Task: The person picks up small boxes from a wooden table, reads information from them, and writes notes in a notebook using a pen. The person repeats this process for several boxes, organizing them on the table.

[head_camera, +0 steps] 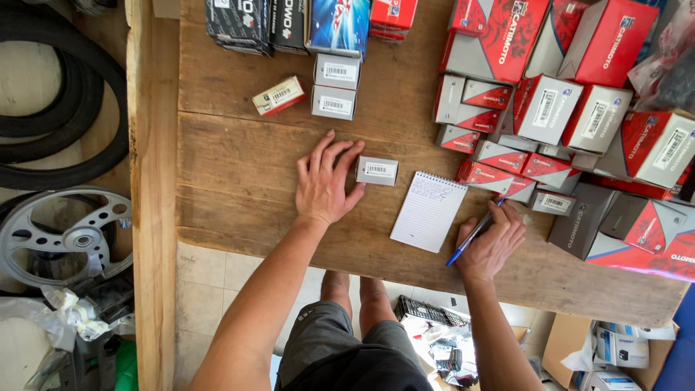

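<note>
Your left hand (324, 182) lies flat, fingers spread, touching one small grey box (377, 170) (centre frame). Your right hand (492, 242) grasps one blue pen (474, 234) beside one notepad (428, 211).

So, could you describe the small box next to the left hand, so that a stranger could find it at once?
Start at the wooden table and find the spiral notepad near its front edge. Just to the left of the notepad's top, a small grey box lies flat, touching the fingertips of the left hand. Unlike the stacked red and grey boxes on the right, it lies alone, its barcode label facing up.
</note>
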